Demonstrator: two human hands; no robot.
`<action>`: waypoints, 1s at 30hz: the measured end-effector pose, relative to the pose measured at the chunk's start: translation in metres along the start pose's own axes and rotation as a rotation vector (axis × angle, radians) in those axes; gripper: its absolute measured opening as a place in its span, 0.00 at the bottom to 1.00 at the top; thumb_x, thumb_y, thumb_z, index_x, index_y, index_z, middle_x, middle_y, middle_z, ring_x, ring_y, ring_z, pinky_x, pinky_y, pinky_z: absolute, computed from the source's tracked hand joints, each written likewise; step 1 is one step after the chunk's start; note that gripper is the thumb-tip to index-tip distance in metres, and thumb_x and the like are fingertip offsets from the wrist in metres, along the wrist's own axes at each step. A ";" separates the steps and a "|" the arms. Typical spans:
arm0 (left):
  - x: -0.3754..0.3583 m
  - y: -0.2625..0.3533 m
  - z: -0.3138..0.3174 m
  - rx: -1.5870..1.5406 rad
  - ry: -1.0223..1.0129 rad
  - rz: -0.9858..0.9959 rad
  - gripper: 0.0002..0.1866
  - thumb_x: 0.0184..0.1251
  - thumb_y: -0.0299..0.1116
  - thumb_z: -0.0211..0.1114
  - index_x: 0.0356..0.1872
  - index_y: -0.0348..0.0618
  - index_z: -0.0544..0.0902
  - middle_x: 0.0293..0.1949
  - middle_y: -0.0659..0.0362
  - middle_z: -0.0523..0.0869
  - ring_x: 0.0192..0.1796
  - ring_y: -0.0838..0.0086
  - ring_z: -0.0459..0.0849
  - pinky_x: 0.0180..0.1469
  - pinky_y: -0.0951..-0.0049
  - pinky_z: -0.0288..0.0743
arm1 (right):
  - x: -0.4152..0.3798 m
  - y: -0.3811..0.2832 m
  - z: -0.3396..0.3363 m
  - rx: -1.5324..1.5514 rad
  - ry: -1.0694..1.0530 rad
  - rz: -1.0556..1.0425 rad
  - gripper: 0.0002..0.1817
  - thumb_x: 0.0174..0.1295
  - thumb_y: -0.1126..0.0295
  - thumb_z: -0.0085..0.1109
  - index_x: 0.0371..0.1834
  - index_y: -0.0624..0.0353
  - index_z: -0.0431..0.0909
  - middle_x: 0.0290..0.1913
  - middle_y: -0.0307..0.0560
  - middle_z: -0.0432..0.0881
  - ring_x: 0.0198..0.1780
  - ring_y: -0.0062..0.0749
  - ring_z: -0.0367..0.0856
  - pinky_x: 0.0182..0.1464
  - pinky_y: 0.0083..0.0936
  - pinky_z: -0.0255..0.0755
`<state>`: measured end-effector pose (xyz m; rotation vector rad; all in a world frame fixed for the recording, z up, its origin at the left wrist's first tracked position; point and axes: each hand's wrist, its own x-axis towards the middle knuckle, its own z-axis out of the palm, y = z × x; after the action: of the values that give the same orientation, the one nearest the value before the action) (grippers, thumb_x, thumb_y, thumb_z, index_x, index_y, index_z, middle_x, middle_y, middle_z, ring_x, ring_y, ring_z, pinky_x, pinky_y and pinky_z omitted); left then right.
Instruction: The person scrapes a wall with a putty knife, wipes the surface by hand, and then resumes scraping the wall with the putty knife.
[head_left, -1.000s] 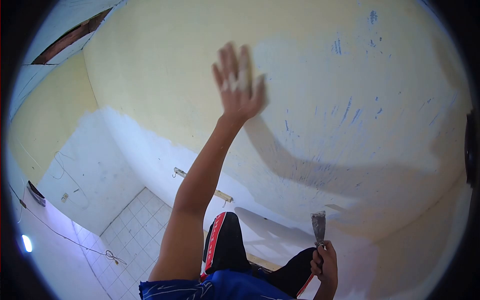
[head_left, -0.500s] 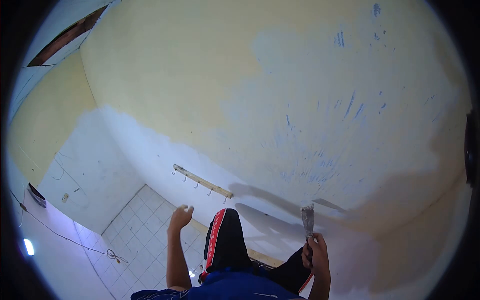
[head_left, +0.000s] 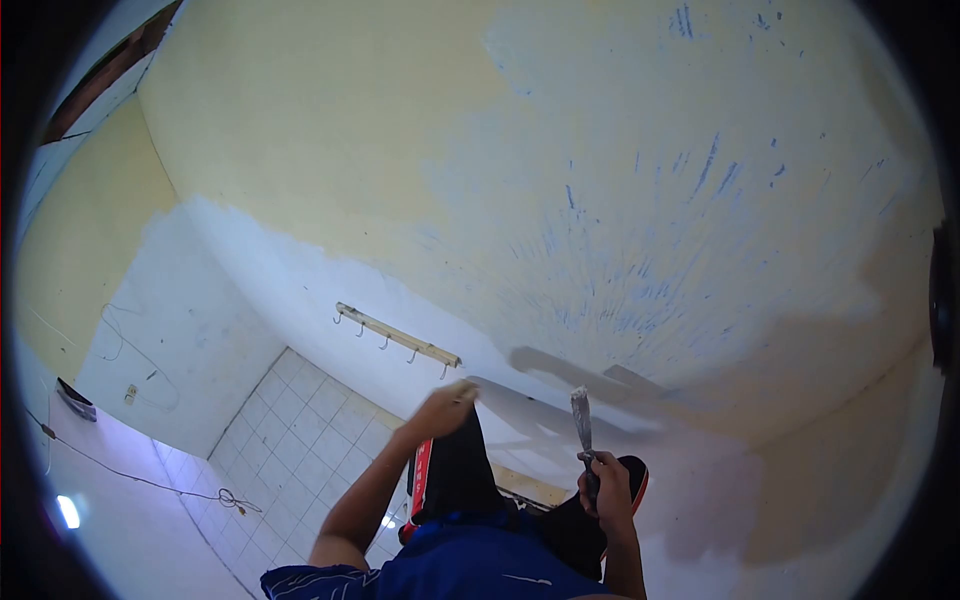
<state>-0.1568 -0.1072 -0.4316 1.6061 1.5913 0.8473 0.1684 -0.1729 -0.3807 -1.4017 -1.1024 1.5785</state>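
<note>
A putty knife [head_left: 583,422] stands blade-up in my right hand [head_left: 612,484], whose fingers wrap round its dark handle. Its blade is smeared, with a whitish lump at the tip. My left hand [head_left: 443,408] is raised over my left knee, just below the hook rack in this view. Its fingers are curled together and slightly blurred; I cannot tell what, if anything, is between them. Before me is a wall [head_left: 640,290] of cream paint with pale patches and scattered blue streaks, where shadows of my arms fall.
A wooden rail with several hooks [head_left: 398,335] is fixed low on the wall. White floor tiles [head_left: 300,410] lie to the left. A cable [head_left: 140,480] hangs across the left side, near a bright lamp [head_left: 68,511]. A dark object [head_left: 940,300] is at the right edge.
My left hand has moved right and up, to over my knee. The putty knife in my right hand has shifted left and slightly up. The view has tilted a little.
</note>
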 end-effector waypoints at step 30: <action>0.077 0.187 -0.015 -0.660 0.088 0.357 0.21 0.83 0.42 0.51 0.33 0.35 0.78 0.25 0.61 0.79 0.28 0.81 0.76 0.33 0.74 0.73 | 0.053 -0.112 0.089 0.150 -0.223 -0.501 0.12 0.77 0.69 0.47 0.55 0.51 0.55 0.26 0.42 0.71 0.14 0.24 0.67 0.15 0.23 0.63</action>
<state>-0.0677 -0.0274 -0.2674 1.3774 0.9254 1.4657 0.0722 -0.0948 -0.2918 -0.7819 -1.3120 1.4287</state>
